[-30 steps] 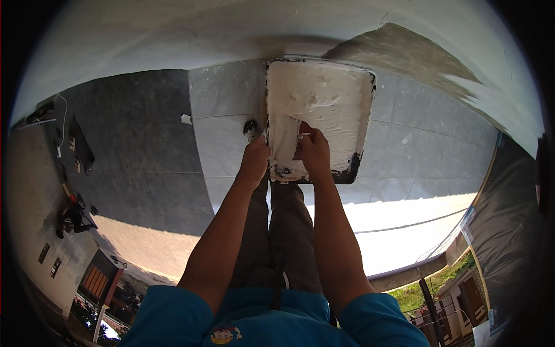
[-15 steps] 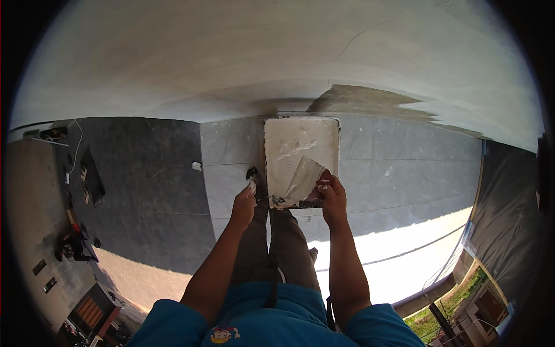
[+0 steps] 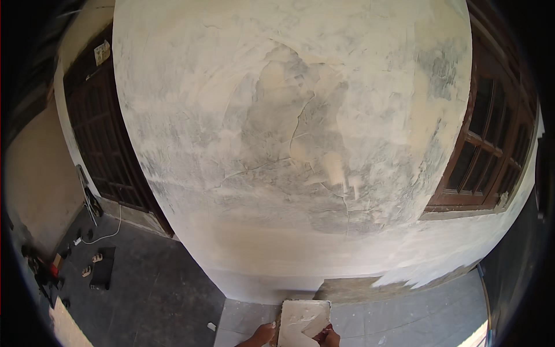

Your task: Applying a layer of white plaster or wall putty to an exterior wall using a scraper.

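Observation:
A rectangular tray of pale filler paste [image 3: 305, 311] shows at the bottom edge, close to the foot of the wall. My right hand [image 3: 330, 336] is at its right side, closed on a wide putty knife [image 3: 306, 340] whose blade lies over the paste. On the tray's left side is my left hand [image 3: 265, 333], fingers curled; what they hold, if anything, is too small to make out. Ahead stands the plastered wall [image 3: 277, 202], with grey patches, cracks and smears of pale filler. Its lowest strip to the right shows bare brownish grey [image 3: 352, 292].
A dark wooden door [image 3: 107, 139] stands left, a dark-framed window [image 3: 483, 144] right. On the dark floor at left lie a black mat [image 3: 103, 269], sandals [image 3: 87, 270] and a white cable [image 3: 115, 234]. Light sheeting [image 3: 399, 315] covers the floor along the wall.
My view has tipped up from the floor and tray to the wall, door and window. Hands and tray now sit at the bottom edge; the putty knife stays in my right hand.

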{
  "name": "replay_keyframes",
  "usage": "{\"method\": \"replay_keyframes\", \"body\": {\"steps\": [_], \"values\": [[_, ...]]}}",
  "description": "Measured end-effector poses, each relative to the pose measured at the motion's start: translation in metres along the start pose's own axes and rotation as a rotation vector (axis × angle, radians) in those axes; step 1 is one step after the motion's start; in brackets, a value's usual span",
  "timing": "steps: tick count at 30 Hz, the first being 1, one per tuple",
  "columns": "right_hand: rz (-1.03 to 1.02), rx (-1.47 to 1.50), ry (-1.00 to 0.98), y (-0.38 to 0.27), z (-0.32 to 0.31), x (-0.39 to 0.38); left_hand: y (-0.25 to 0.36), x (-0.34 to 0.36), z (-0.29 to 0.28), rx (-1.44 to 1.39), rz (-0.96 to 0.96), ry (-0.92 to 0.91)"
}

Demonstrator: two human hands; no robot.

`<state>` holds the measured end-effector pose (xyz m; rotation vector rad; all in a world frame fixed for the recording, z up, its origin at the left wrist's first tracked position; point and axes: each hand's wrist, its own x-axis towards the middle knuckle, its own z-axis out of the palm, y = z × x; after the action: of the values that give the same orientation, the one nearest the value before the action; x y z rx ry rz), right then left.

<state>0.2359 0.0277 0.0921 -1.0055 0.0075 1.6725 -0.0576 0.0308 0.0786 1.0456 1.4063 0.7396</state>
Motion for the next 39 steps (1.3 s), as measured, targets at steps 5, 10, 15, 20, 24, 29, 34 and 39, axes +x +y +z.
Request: {"method": "replay_keyframes", "body": {"steps": [5, 10, 15, 20, 24, 29, 34, 39], "values": [[-0.093, 0.064, -0.114, -0.031, 0.058, -0.016, 0.109, 0.012, -0.031, 0.409, 0.241, -0.047], [-0.143, 0.182, -0.135, -0.037, 0.103, -0.045, 0.183, 0.022, -0.096, 0.481, 0.497, 0.083], [-0.263, 0.052, -0.36, -0.069, 0.223, -0.069, 0.397, -0.025, -0.217, 0.496, 0.91, 0.237], [-0.664, -0.225, -0.403, -0.151, 0.436, -0.161, 0.603, -0.062, -0.292, 0.936, 1.616, 0.62], [-1.144, -0.562, -0.333, -0.211, 0.565, -0.231, 0.713, -0.088, -0.317, 1.275, 1.866, 0.882], [-1.739, -0.973, -0.07, -0.247, 0.665, -0.293, 0.74, -0.074, -0.337, 1.394, 1.88, 0.979], [-2.15, -1.151, 0.149, -0.247, 0.696, -0.296, 0.739, -0.062, -0.335, 1.392, 1.877, 1.039], [-2.745, -1.346, 0.283, -0.214, 0.681, -0.209, 0.74, -0.071, -0.337, 1.385, 1.883, 1.053]]}}
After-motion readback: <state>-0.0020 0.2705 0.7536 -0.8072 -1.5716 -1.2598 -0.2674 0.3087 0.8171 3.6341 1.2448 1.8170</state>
